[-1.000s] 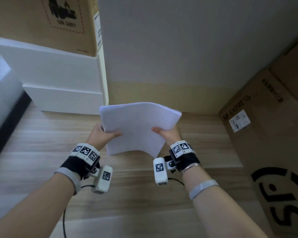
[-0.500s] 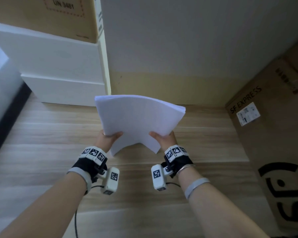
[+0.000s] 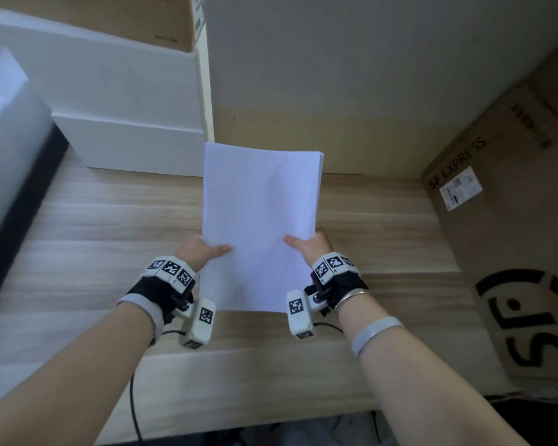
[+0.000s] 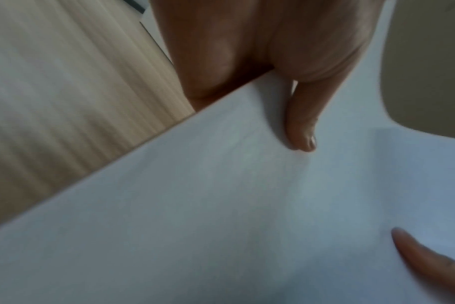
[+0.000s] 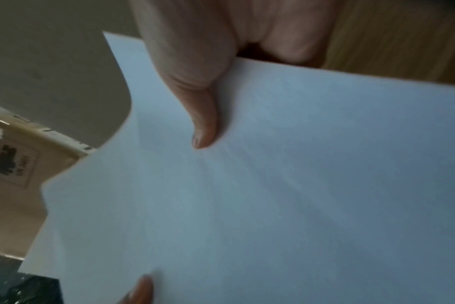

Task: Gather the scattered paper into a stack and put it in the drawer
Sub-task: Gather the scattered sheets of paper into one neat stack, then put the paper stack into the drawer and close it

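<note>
A squared-up stack of white paper (image 3: pixel 261 220) is held above the wooden desk (image 3: pixel 94 239), long side running away from me. My left hand (image 3: pixel 203 249) pinches its left edge, thumb on top and fingers hidden beneath. My right hand (image 3: pixel 310 244) pinches the right edge the same way. The left wrist view shows the paper stack (image 4: pixel 221 216) with my left thumb (image 4: pixel 301 131) lying on it. In the right wrist view my right thumb (image 5: pixel 203 127) presses the paper stack (image 5: pixel 273 195). No drawer is in view.
White boxes (image 3: pixel 123 107) with a cardboard box on top stand at the back left. A large SF Express carton (image 3: pixel 509 239) fills the right side. A grey wall panel (image 3: pixel 351 59) rises behind the desk. A dark edge (image 3: pixel 16 204) runs along the left.
The stack was bowed and turned wide-side across; now it is flattened, squared and turned lengthwise. Both hands slid to its side edges and came nearer me.
</note>
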Demonstrator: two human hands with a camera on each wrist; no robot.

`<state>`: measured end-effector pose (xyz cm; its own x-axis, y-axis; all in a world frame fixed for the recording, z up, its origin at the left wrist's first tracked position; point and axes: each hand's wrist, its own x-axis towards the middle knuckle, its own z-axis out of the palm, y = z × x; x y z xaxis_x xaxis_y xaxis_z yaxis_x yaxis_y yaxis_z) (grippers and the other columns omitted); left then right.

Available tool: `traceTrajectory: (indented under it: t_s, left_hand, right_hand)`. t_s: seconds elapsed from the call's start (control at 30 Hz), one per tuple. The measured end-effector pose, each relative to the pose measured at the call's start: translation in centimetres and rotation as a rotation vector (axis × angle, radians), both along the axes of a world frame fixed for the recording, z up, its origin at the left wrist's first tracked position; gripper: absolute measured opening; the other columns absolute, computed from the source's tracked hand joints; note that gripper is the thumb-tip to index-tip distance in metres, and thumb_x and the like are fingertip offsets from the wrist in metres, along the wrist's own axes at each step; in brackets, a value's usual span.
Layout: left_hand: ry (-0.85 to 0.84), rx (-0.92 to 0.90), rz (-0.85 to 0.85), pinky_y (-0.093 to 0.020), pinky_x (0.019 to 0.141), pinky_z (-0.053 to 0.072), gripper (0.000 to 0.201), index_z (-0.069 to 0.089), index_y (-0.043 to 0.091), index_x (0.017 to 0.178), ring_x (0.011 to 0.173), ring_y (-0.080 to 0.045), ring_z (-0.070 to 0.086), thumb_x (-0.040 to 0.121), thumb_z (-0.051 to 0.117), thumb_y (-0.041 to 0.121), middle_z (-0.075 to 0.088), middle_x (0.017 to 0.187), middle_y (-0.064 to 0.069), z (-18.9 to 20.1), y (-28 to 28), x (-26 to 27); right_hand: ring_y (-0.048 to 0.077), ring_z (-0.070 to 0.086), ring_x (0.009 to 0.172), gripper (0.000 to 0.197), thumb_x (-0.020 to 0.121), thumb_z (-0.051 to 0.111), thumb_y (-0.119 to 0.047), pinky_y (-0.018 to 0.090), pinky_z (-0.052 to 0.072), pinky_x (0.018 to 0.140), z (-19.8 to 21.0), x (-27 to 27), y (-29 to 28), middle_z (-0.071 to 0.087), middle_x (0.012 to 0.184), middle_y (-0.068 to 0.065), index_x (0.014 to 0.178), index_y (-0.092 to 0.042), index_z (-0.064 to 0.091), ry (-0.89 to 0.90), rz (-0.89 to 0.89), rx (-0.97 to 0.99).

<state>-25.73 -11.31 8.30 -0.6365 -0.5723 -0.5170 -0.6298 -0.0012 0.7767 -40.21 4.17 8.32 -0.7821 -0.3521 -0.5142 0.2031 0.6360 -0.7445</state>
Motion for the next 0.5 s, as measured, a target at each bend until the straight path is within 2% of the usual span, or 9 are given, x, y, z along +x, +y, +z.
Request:
traceTrajectory:
  t_s: [0.03, 0.07, 0.17, 0.2, 0.27, 0.33, 0.4, 0.43, 0.5]
  left_hand:
    - [-0.039, -0.002, -0.028, -0.016, 0.057, 0.042, 0.047, 0.055, -0.018, 0.117, 0.063, -0.016, 0.065, 0.086, 0.064, 0.015, 0.074, 0.078, -0.024, -0.1, 0.2, 0.6]
    - [-0.064, 0.006, -0.042, -0.015, 0.053, 0.041, 0.048, 0.055, -0.019, 0.116, 0.054, -0.011, 0.06, 0.085, 0.065, 0.016, 0.073, 0.065, -0.019, -0.6, 0.3, 1.2]
    - [-0.095, 0.063, -0.052, -0.027, 0.075, 0.046, 0.042, 0.06, -0.007, 0.116, 0.079, -0.019, 0.059, 0.083, 0.067, 0.019, 0.068, 0.101, -0.015, -1.4, 1.0, 2.7]
    - [-0.125, 0.044, -0.059, -0.029, 0.075, 0.045, 0.039, 0.06, -0.001, 0.114, 0.078, -0.02, 0.058, 0.083, 0.067, 0.023, 0.067, 0.103, -0.013, -1.6, 1.4, 3.1]
    - [-0.234, -0.01, -0.076, -0.028, 0.062, 0.039, 0.036, 0.058, 0.003, 0.105, 0.063, -0.02, 0.051, 0.084, 0.064, 0.032, 0.061, 0.079, -0.007, -1.2, 2.5, 4.0]
    - [-0.317, -0.011, -0.066, -0.028, 0.05, 0.031, 0.05, 0.059, -0.01, 0.095, 0.05, -0.019, 0.041, 0.085, 0.061, 0.039, 0.049, 0.05, -0.003, -1.2, 3.8, 5.0]
    - [-0.362, -0.026, -0.037, -0.027, 0.047, 0.027, 0.046, 0.054, -0.003, 0.069, 0.045, -0.017, 0.036, 0.087, 0.058, 0.039, 0.042, 0.026, 0.005, -1.2, 5.4, 6.2]
    - [-0.367, -0.023, -0.006, -0.027, 0.046, 0.027, 0.045, 0.047, 0.004, 0.059, 0.044, -0.017, 0.035, 0.087, 0.058, 0.039, 0.038, 0.021, 0.006, -1.5, 6.2, 6.8]
    - [-0.381, -0.01, 0.044, -0.027, 0.046, 0.029, 0.05, 0.04, 0.008, 0.056, 0.043, -0.018, 0.037, 0.082, 0.06, 0.045, 0.045, 0.035, -0.003, -2.3, 7.5, 8.2]
  right_hand:
    - [0.033, 0.061, 0.111, 0.053, 0.081, 0.072, -0.028, 0.036, 0.047, 0.093, 0.0, 0.3, 0.2, 0.063, 0.12, 0.02, 0.119, 0.006, 0.056, -0.024, 0.028, 0.046]
    - [0.032, 0.057, 0.117, 0.062, 0.082, 0.071, -0.031, 0.035, 0.044, 0.095, 0.0, 0.6, 0.3, 0.059, 0.127, 0.019, 0.127, 0.006, 0.049, -0.046, 0.06, 0.098]
    - [0.031, 0.048, 0.126, 0.078, 0.085, 0.067, -0.036, 0.032, 0.04, 0.097, -0.2, 1.4, 1.0, 0.046, 0.139, 0.017, 0.14, 0.005, 0.031, -0.084, 0.153, 0.214]
    - [0.031, 0.048, 0.127, 0.077, 0.085, 0.067, -0.036, 0.032, 0.04, 0.097, -0.3, 1.8, 1.3, 0.046, 0.14, 0.017, 0.14, 0.005, 0.03, -0.093, 0.169, 0.225]
    - [0.03, 0.049, 0.126, 0.075, 0.085, 0.067, -0.035, 0.031, 0.04, 0.098, -0.7, 2.6, 2.0, 0.047, 0.14, 0.016, 0.139, 0.004, 0.033, -0.112, 0.177, 0.227]
    - [0.029, 0.048, 0.127, 0.076, 0.085, 0.066, -0.037, 0.032, 0.039, 0.1, -1.3, 3.4, 2.9, 0.046, 0.14, 0.015, 0.14, 0.003, 0.033, -0.133, 0.185, 0.234]
    - [0.03, 0.047, 0.128, 0.076, 0.086, 0.065, -0.038, 0.033, 0.038, 0.103, -1.7, 4.1, 4.0, 0.044, 0.142, 0.015, 0.141, 0.003, 0.031, -0.156, 0.204, 0.223]
    - [0.03, 0.045, 0.129, 0.075, 0.088, 0.063, -0.037, 0.034, 0.037, 0.103, -1.9, 4.5, 4.5, 0.043, 0.143, 0.015, 0.142, 0.003, 0.029, -0.166, 0.221, 0.221]
    - [0.031, 0.044, 0.13, 0.074, 0.089, 0.061, -0.035, 0.034, 0.037, 0.103, -2.2, 5.4, 5.6, 0.041, 0.145, 0.017, 0.142, 0.003, 0.028, -0.177, 0.26, 0.232]
